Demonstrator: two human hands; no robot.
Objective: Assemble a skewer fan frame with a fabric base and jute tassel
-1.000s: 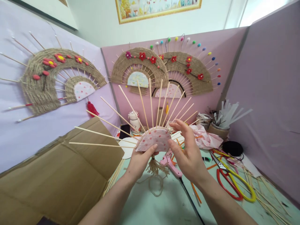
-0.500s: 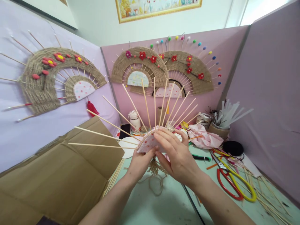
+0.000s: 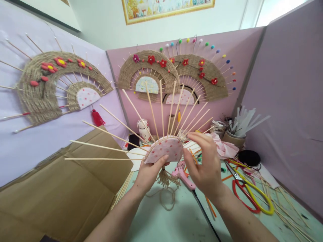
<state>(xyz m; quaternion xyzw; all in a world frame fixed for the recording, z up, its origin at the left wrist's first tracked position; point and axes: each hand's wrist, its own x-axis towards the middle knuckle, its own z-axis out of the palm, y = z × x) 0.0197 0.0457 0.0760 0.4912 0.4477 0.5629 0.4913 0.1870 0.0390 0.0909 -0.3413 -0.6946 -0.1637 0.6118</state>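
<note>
My left hand (image 3: 149,172) grips a half-round piece (image 3: 165,149) covered in white-pink dotted cloth, thumb on its front and fingers behind. Thin wooden sticks (image 3: 137,116) fan out from its curved edge. My right hand (image 3: 205,164) is at the piece's right end, thumb and fingers apart, with the thumb tip close to the edge; whether it touches I cannot tell. A twine tassel (image 3: 165,178) shows below the piece, with a loop of twine (image 3: 168,198) on the table. Between my hands lies a pink glue gun (image 3: 185,176) with a black cord.
Red and yellow scissors (image 3: 248,191) lie on the right, near loose sticks (image 3: 287,211) and a pot of white glue sticks (image 3: 238,134). Cardboard (image 3: 75,188) covers the left. Behind stand a white bottle (image 3: 143,130) and crumpled pink cloth (image 3: 224,146). Woven fan-shaped hangings (image 3: 151,67) decorate the partitions.
My right hand has come off the front of the dotted piece and moved right, its fingers opening. More of the cloth and the glue gun now show. My left hand keeps its hold.
</note>
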